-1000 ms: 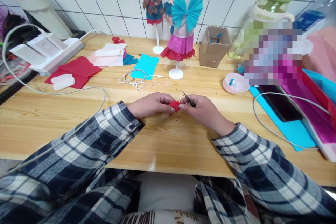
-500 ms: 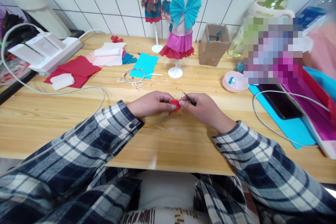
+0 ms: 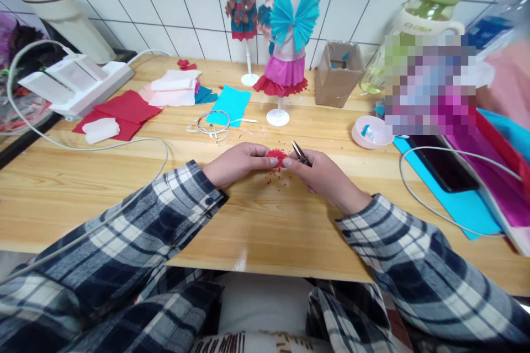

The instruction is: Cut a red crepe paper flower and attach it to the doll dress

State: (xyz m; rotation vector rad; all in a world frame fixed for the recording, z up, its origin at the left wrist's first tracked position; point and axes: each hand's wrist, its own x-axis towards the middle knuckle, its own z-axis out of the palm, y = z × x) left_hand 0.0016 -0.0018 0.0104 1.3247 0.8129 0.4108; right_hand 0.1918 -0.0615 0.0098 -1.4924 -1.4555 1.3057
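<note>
A small red fringed paper piece (image 3: 276,156) is pinched between both hands above the wooden table (image 3: 265,220). My left hand (image 3: 240,164) grips its left side between thumb and fingers. On its right side, the thumb and a fingertip of my right hand (image 3: 327,179) touch it. That same hand also holds small dark scissors (image 3: 302,154), whose blades point up and away, slightly parted. Tiny red scraps lie on the wood around the paper.
Behind stand a doll form (image 3: 285,38) in blue, pink and red paper and another dressed form (image 3: 241,5). A cardboard box (image 3: 338,77), pink bowl (image 3: 371,132) and phone (image 3: 445,165) are right; red paper (image 3: 132,113), a cable and power strip (image 3: 93,91) left.
The scissors have turned in my right hand, and their blades now show parted. The red piece has tilted and looks flatter. The whole view has shifted slightly.
</note>
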